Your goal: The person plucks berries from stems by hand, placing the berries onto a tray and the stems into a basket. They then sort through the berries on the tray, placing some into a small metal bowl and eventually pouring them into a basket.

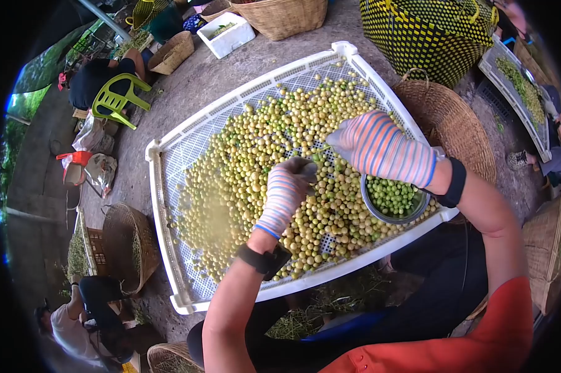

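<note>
A white plastic mesh tray (162, 211) lies before me, spread with small round yellow-green fruits (255, 161). Both my hands wear striped gloves with grey fingertips. Held low over the middle of the fruits, my left hand (287, 189) has its fingers curled together; what they pinch is hidden. My right hand (380, 146) is closed just above and to the right, with a thin green bit showing by its fingertips, too small to name. Below that hand, a metal bowl (380, 214) full of smaller, greener fruits (392, 196) stands in the tray's near right part.
Beside the tray's right edge stands a wicker basket (460, 118), with a black-and-yellow woven basket (423, 37) behind it. A green plastic chair (120, 96) and a white foam box (231, 38) are farther back. Other people sit at left and right; another basket (128, 242) is at left.
</note>
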`<move>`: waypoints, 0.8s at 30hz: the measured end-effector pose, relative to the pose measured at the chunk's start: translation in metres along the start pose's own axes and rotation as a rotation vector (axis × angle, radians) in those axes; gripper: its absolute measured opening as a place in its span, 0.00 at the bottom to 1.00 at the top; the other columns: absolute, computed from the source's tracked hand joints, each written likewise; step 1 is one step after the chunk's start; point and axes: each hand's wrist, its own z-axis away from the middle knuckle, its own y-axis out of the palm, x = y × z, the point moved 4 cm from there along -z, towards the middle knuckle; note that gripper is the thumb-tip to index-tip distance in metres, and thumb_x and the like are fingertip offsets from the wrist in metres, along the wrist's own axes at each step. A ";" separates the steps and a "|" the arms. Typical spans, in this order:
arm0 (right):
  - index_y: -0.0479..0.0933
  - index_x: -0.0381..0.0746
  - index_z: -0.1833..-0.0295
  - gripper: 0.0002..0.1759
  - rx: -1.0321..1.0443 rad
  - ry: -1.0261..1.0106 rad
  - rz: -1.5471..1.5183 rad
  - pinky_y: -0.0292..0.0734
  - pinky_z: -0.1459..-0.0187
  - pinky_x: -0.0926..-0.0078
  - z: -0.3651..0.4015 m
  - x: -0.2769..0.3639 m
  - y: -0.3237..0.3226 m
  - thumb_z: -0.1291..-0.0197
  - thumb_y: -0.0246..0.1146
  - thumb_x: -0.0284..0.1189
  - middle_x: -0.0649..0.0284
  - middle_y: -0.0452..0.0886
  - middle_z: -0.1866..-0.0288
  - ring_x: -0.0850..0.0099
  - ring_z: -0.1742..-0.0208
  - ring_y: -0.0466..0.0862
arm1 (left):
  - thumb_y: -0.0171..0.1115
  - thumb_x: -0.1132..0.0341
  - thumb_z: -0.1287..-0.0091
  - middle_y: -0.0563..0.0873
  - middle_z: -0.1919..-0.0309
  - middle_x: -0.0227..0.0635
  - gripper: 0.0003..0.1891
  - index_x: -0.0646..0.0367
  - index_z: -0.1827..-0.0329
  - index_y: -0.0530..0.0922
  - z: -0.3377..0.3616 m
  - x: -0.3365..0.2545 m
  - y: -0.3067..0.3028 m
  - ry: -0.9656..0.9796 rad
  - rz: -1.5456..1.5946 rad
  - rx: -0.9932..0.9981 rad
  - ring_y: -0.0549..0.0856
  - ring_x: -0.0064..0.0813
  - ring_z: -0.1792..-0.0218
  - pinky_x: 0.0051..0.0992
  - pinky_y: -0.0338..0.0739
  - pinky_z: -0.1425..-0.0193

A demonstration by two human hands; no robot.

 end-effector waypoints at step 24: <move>0.79 0.39 0.72 0.08 0.416 -0.097 -0.336 0.75 0.71 0.60 0.040 0.021 -0.022 0.58 0.61 0.31 0.52 0.78 0.79 0.56 0.77 0.79 | 0.60 0.61 0.32 0.85 0.66 0.32 0.17 0.66 0.49 0.77 0.029 -0.031 -0.027 -0.072 0.338 0.414 0.82 0.16 0.75 0.12 0.71 0.78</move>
